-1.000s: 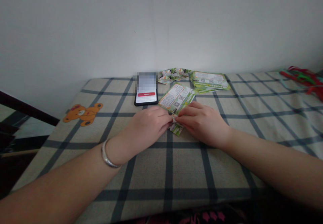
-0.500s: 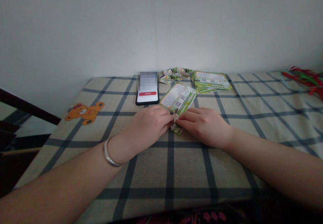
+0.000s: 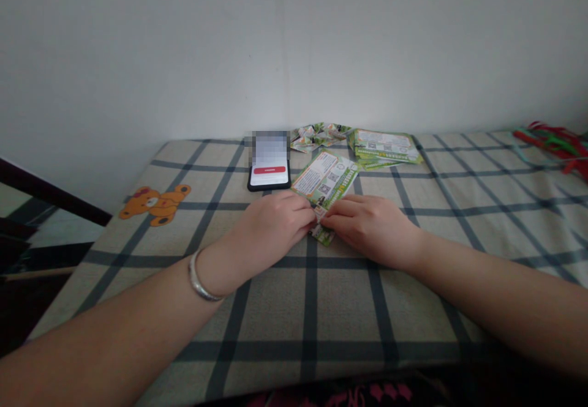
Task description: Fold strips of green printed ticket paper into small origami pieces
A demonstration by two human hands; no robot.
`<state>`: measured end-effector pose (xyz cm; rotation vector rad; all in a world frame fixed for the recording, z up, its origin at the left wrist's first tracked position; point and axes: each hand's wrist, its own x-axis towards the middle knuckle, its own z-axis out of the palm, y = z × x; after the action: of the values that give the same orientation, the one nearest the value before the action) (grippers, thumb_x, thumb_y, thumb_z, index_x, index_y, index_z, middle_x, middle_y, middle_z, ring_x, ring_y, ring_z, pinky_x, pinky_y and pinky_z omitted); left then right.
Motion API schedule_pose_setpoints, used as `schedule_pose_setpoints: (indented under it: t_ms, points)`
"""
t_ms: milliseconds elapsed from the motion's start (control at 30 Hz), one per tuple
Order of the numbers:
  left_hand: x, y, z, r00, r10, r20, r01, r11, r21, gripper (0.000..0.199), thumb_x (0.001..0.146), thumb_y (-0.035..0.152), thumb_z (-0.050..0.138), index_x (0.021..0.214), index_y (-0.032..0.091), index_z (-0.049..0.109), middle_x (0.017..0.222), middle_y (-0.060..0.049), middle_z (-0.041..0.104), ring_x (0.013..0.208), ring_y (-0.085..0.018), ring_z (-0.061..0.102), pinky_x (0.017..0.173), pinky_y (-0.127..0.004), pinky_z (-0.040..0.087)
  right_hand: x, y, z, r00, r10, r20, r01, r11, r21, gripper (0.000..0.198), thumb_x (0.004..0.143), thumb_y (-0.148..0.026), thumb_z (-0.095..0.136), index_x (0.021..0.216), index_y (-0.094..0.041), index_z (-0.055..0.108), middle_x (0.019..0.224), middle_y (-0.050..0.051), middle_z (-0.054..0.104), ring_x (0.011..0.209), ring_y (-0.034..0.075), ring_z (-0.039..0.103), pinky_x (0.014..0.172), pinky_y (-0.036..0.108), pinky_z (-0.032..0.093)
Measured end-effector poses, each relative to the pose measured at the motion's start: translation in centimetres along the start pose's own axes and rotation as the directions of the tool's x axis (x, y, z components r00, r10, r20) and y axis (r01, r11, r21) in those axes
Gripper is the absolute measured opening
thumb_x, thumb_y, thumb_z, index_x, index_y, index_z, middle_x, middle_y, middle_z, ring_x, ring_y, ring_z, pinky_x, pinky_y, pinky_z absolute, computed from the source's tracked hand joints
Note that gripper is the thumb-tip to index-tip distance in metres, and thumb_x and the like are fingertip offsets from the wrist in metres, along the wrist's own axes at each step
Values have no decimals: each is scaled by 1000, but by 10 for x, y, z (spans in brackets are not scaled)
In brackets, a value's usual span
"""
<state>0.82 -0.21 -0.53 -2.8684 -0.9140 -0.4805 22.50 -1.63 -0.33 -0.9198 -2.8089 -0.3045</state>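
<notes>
A green and white printed card (image 3: 327, 177) lies at a slant on the checked tablecloth, with text and square codes facing up. My left hand (image 3: 280, 220), a silver bangle at its wrist, has its fingers pressed together on the card's left side near the lower end. From the other side my right hand (image 3: 367, 223) holds the same part with closed fingers. The fingertips of both hands almost meet. A short patterned end of the card shows below them. Just beyond my left hand lies a phone (image 3: 269, 177) with a lit screen, partly blurred out.
Folded pieces of the same printed paper (image 3: 320, 135) lie by the wall. Beside them is a stack of flat cards (image 3: 386, 147). Red and green items (image 3: 558, 144) rest at the far right. An orange bear picture (image 3: 156, 205) is on the tablecloth (image 3: 271, 309) at left.
Both hands and the card stay practically in place. The whole view has shifted very slightly.
</notes>
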Motion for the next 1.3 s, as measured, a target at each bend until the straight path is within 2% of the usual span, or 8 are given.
schedule_pose_setpoints:
  t_ms: [167, 267, 533, 767, 900, 1067, 1167, 1300]
  points:
    - [-1, 5, -2, 1000, 18, 1, -18, 995, 96, 14, 92, 19, 54, 92, 16, 67, 93, -6, 66, 87, -24, 61, 71, -38, 52, 0, -5, -5, 1000, -11, 3, 11, 997, -83, 13, 92, -16, 54, 89, -17, 66, 85, 4, 64, 77, 19, 56, 61, 32, 34]
    - [-2, 4, -4, 999, 33, 27, -37, 989, 144, 13, 92, 19, 54, 89, 17, 67, 88, -5, 64, 83, -23, 59, 67, -36, 49, 0, -7, -7, 1000, -1, 2, 2, 996, -94, 12, 92, -17, 54, 90, -17, 66, 87, 5, 63, 80, 19, 54, 60, 31, 32]
    - [-3, -4, -5, 994, 94, 59, -101, 985, 141, 7, 88, 19, 62, 82, 19, 65, 87, -3, 62, 83, -21, 56, 66, -33, 46, 0, -3, -4, 1000, 11, 0, -11, 999, -34, 13, 92, -16, 55, 91, -20, 67, 87, 3, 63, 82, 19, 53, 62, 31, 32]
    - [-2, -7, -6, 984, 156, 82, -167, 975, 145, 6, 88, 17, 61, 88, 19, 66, 89, -3, 64, 86, -22, 58, 73, -36, 49, -1, -3, -7, 999, 30, 15, -30, 999, -30, 15, 91, -16, 55, 93, -20, 69, 87, 3, 63, 82, 19, 52, 61, 31, 32]
    - [-2, -5, -10, 984, 145, 101, -159, 976, 148, 11, 89, 16, 59, 94, 18, 68, 92, -4, 66, 87, -22, 60, 75, -37, 51, -2, -3, -10, 999, 39, 29, -38, 998, -49, 17, 90, -15, 54, 89, -20, 70, 86, 4, 63, 81, 19, 52, 59, 32, 31]
    - [-2, -1, -18, 987, 93, 131, -113, 982, 149, 11, 87, 12, 58, 89, 15, 69, 89, -5, 68, 84, -22, 62, 75, -38, 53, -4, -4, -12, 997, 57, 55, -54, 996, -68, 15, 88, -14, 55, 87, -20, 69, 87, 4, 63, 82, 19, 53, 59, 32, 30]
    - [-2, -1, -19, 984, 90, 154, -111, 985, 133, 13, 87, 12, 58, 93, 15, 70, 92, -5, 69, 89, -23, 63, 80, -40, 54, -4, -3, -12, 996, 61, 71, -56, 996, -63, 13, 87, -14, 56, 84, -20, 67, 88, 4, 63, 82, 20, 54, 60, 32, 31]
    - [-4, -2, -19, 979, 82, 185, -100, 991, 91, 19, 88, 10, 55, 98, 14, 70, 96, -6, 71, 91, -22, 65, 82, -39, 55, -5, -1, -12, 994, 57, 98, -52, 997, -49, 15, 88, -13, 55, 90, -21, 68, 87, 3, 63, 79, 19, 56, 61, 31, 33]
